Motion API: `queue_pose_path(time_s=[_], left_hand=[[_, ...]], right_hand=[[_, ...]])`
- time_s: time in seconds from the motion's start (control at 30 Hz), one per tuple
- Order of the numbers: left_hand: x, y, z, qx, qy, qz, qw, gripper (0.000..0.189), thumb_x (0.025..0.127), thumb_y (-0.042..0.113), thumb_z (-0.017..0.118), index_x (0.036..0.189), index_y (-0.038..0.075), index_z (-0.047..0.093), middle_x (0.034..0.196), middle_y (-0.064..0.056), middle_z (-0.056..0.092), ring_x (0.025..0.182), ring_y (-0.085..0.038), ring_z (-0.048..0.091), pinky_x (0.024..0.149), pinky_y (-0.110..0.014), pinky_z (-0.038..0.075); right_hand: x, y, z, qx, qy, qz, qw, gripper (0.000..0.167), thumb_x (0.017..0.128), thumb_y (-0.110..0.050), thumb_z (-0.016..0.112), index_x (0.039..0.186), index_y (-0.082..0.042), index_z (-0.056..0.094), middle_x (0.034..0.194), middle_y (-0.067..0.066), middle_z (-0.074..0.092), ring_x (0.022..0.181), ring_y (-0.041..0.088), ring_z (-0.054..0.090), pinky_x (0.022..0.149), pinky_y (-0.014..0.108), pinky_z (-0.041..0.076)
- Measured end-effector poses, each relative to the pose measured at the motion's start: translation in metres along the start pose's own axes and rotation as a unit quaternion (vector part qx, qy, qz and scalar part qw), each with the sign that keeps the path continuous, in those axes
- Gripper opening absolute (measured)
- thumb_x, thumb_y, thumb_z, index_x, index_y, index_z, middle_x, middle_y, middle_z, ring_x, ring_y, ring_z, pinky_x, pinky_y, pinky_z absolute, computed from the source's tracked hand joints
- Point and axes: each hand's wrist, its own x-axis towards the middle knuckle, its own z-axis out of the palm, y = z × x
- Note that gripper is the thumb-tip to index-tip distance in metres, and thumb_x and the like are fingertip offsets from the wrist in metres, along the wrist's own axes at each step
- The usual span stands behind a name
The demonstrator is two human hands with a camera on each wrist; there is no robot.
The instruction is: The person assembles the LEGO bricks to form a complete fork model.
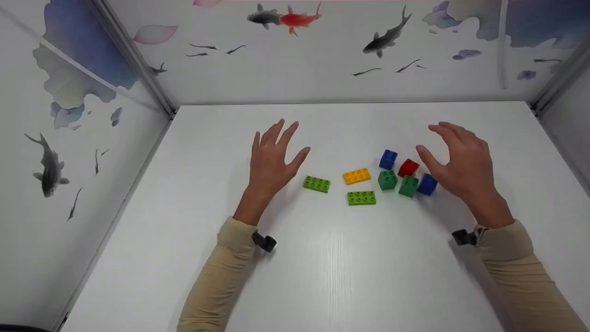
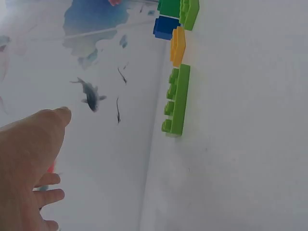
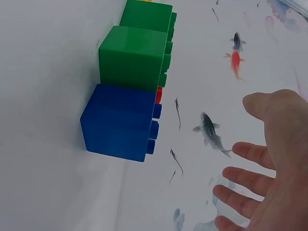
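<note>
My left hand (image 1: pixel 273 161) hovers over the table with fingers spread and holds nothing; nearest to it lies a light green flat brick (image 1: pixel 316 184). My right hand (image 1: pixel 465 161), its fingers loosely bent and apart from everything, is beside a blue brick (image 1: pixel 427 184). Left of that blue brick are two dark green bricks (image 1: pixel 408 186), a red brick (image 1: pixel 408 168) and a second blue brick (image 1: pixel 388 159). Between the hands sit a yellow flat brick (image 1: pixel 356 176) and another light green flat brick (image 1: pixel 362 198). In the left wrist view, the nearest light green brick (image 2: pixel 179 101) shows its studs.
The white table (image 1: pixel 332 258) is bounded by a back panel (image 1: pixel 332 69) and a left panel (image 1: pixel 27 221), both printed with fish. A metal-edged side wall (image 1: pixel 569 101) stands at the right. Small dark wrist cameras (image 1: pixel 264 241) sit at both sleeve cuffs.
</note>
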Motion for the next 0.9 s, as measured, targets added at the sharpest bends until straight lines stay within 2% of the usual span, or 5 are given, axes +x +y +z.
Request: queue_pose_path(time_s=[0.17,0.33,0.57,0.73,0.9], left_hand=[[0.001,0.012,-0.002,-0.031,0.001,0.018,0.9994,0.058,0.108,0.052,0.062,0.159,0.024,0.055,0.163,-0.008,0.056,0.153,-0.026,0.051,0.13,-0.061,0.032],[-0.002,0.021,0.0,-0.073,0.002,0.028,0.9969,0.052,0.108,0.044,0.066,0.154,0.02,0.061,0.157,-0.008,0.062,0.148,-0.024,0.056,0.129,-0.058,0.035],[-0.006,0.038,0.006,-0.136,-0.036,0.034,0.9895,0.055,0.107,0.039,0.068,0.154,0.012,0.059,0.152,-0.006,0.066,0.14,-0.023,0.063,0.121,-0.041,0.049],[-0.009,0.053,0.011,-0.173,-0.078,0.039,0.981,0.055,0.108,0.038,0.066,0.156,0.012,0.057,0.154,-0.004,0.064,0.14,-0.021,0.063,0.12,-0.038,0.05],[-0.014,0.063,0.02,-0.189,-0.118,0.049,0.9736,0.054,0.109,0.037,0.064,0.157,0.013,0.054,0.153,-0.003,0.065,0.139,-0.019,0.062,0.121,-0.036,0.048]], right_hand=[[-0.001,-0.005,-0.003,0.003,0.002,-0.003,1.0,0.047,0.102,-0.036,0.074,0.141,-0.011,0.069,0.142,0.022,0.069,0.129,0.046,0.063,0.103,0.07,0.049],[-0.002,-0.009,-0.007,0.005,-0.023,-0.008,0.9997,0.04,0.101,-0.033,0.076,0.133,-0.011,0.073,0.125,0.02,0.075,0.111,0.042,0.068,0.092,0.064,0.052],[-0.003,-0.012,-0.012,-0.001,-0.12,-0.007,0.9927,0.039,0.101,-0.033,0.076,0.131,-0.009,0.071,0.107,0.016,0.077,0.096,0.035,0.069,0.073,0.046,0.05],[-0.002,-0.014,-0.013,-0.014,-0.195,0.005,0.9807,0.035,0.1,-0.033,0.077,0.126,-0.01,0.074,0.109,0.014,0.076,0.099,0.032,0.067,0.074,0.042,0.051],[-0.004,-0.014,-0.011,-0.017,-0.231,-0.002,0.9728,0.027,0.097,-0.029,0.081,0.116,-0.011,0.078,0.108,0.012,0.076,0.098,0.03,0.066,0.074,0.042,0.052]])
